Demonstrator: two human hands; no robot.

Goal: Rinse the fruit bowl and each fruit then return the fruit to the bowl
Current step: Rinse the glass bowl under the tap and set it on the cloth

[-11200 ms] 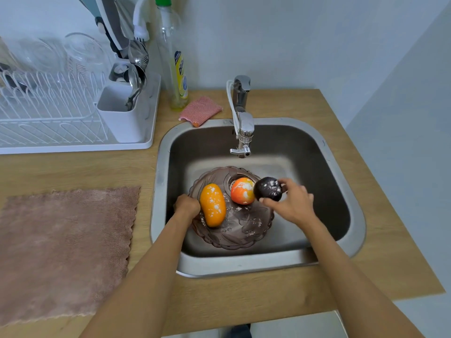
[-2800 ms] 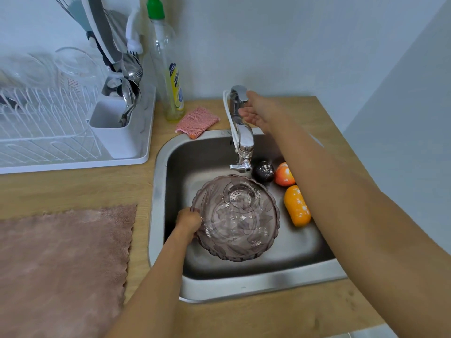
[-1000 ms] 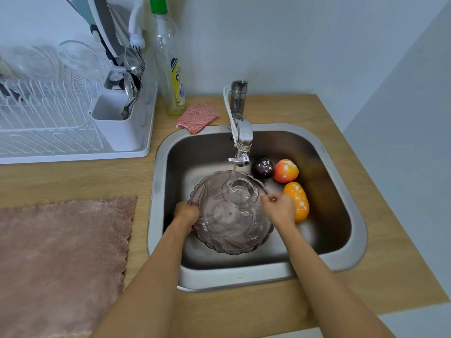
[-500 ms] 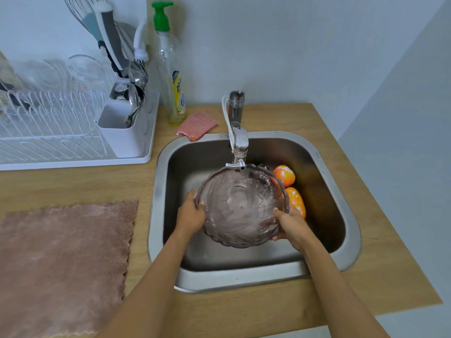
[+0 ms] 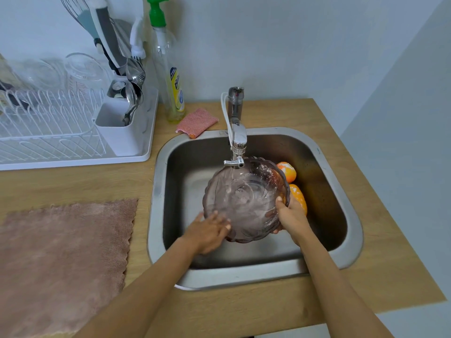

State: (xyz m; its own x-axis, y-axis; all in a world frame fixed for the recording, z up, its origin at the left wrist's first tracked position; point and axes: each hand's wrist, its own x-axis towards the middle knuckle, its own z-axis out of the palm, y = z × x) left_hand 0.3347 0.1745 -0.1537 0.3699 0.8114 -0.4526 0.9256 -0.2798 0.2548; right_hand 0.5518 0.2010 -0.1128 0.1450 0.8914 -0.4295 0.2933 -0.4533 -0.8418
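Observation:
The smoky glass fruit bowl (image 5: 246, 198) is tilted toward me under the running tap (image 5: 238, 142), inside the steel sink (image 5: 351, 230). My right hand (image 5: 291, 217) grips its right rim, thumb inside. At the bowl's lower left edge my left hand (image 5: 207, 231) lies flat with fingers spread, touching the bowl. Behind the bowl's right side lie a round orange-and-white fruit (image 5: 288, 170) and a long orange fruit (image 5: 299, 198) on the sink floor. The dark fruit is hidden behind the bowl.
A pink towel (image 5: 61, 259) lies on the wooden counter at left. A white dish rack (image 5: 73, 132) with glasses and cutlery stands behind it. A soap bottle (image 5: 170, 76) and a pink sponge (image 5: 196, 121) sit by the tap.
The bowl has tipped further and turned under the stream. My left hand slid from its left rim down to the lower left edge; my right hand moved up the right rim.

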